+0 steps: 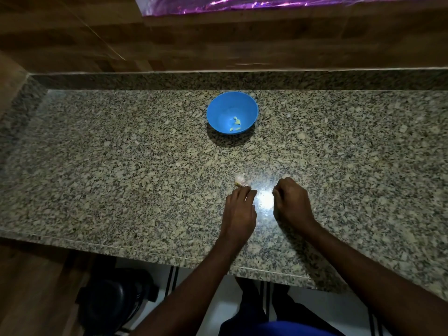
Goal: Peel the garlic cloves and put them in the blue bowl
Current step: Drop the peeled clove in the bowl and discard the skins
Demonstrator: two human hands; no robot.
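My left hand [240, 209] sits lower centre on granite bench [121, 166], fingertips touching garlic [240, 181]. Right hand [292, 200] beside it, grip curled w/ nothing visible inside. Blue bowl [218, 105] upper centre holds peeled cloves [236, 124]

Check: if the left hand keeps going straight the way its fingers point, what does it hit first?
The garlic piece: the left hand's fingertips are already at its near edge, seemingly touching. The blue bowl lies well beyond.
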